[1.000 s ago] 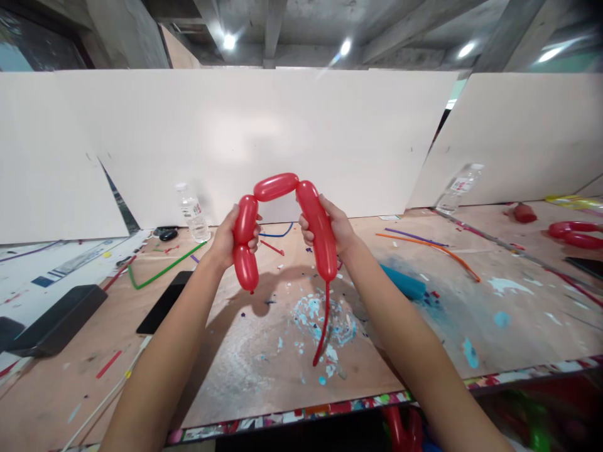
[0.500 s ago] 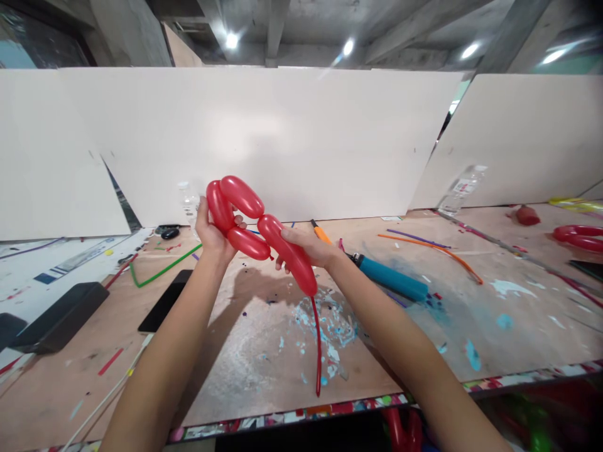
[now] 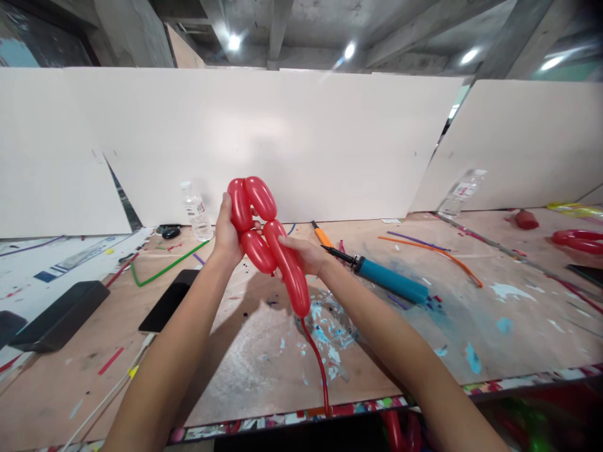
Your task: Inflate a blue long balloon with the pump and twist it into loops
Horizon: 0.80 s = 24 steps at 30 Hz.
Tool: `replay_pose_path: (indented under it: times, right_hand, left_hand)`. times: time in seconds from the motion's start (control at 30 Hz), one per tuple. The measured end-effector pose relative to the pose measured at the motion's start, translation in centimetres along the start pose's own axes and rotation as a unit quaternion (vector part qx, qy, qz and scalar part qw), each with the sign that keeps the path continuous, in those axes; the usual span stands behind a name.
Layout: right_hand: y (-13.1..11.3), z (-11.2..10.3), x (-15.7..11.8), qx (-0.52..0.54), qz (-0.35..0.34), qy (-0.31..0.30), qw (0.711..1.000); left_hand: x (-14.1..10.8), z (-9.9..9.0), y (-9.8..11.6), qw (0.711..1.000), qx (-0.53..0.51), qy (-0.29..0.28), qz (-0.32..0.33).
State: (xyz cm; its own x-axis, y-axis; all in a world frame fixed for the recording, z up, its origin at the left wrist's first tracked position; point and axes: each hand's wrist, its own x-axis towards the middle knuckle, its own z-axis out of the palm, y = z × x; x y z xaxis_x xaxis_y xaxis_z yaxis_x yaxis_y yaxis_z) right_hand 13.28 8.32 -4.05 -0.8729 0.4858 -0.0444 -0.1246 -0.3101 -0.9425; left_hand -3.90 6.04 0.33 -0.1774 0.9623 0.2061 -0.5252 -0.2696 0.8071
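A red modelling balloon (image 3: 291, 270), twisted into several plump segments, is held up above the table between both hands. My left hand (image 3: 229, 235) is closed around the segments at its left side, thumb against the upper one and some fingers hidden behind. My right hand (image 3: 301, 254) grips the long lower segment, with its thumb on the front. The segments bend round into a loop, and the small knot shows near the bottom of the left lower one. From the long segment a thin uninflated tail hangs down past the table's front edge.
A blue balloon pump (image 3: 393, 280) lies right of my hands, near an orange-handled tool (image 3: 323, 236). Left are a black phone (image 3: 169, 301) and a dark box (image 3: 61, 317). Clear bottles (image 3: 195, 210) stand before the white panels (image 3: 330, 144). Uninflated balloons (image 3: 438, 251) lie about.
Both hands have come closer together, the left moving right. The balloon's segments are now folded nearer each other, and the long segment hangs steeper and lower.
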Motion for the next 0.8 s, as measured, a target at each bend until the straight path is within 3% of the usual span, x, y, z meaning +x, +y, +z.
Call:
replay_pose_path:
  times: [0.17, 0.3, 0.47, 0.67, 0.8]
  right_hand:
    - [0.1, 0.7, 0.3, -0.051, -0.04, 0.049, 0.997]
    - [0.2, 1.3, 0.4, -0.026, -0.025, 0.103, 0.994]
    - [-0.5, 2.0, -0.4, 0.011, -0.063, 0.148, 0.987]
    - [-0.5, 2.6, -1.8, -0.022, -0.128, 0.178, 0.975]
    - [0.9, 2.4, -2.8, -0.078, -0.158, 0.208, 0.962]
  left_hand:
    - [0.3, -0.1, -0.6, 1.0, 0.001, 0.022, 0.002]
    - [-0.2, 0.3, -0.5, 0.999, 0.002, 0.022, 0.034]
    - [-1.5, 1.1, 0.0, 0.998, 0.005, -0.036, 0.056]
    - [-2.5, 2.4, -0.8, 0.988, 0.002, -0.152, 0.006]
    - [-2.8, 3.1, -2.6, 0.995, 0.02, -0.096, 0.011]
